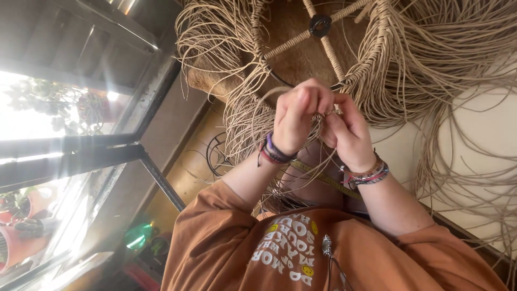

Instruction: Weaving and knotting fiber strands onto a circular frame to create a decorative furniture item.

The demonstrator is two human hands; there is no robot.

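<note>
Both hands, left hand [295,116] and right hand [349,134], pinch tan cords [253,116] hanging lengthwise from the wrapped frame [371,48].

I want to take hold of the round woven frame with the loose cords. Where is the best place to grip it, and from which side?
Probably the wrapped rim of the frame, between two spokes, coming from the side of the hands. There the rim is a firm, bound bar. The loose cords hang in a tangle on the outer side and would likely slip or knot.
</note>
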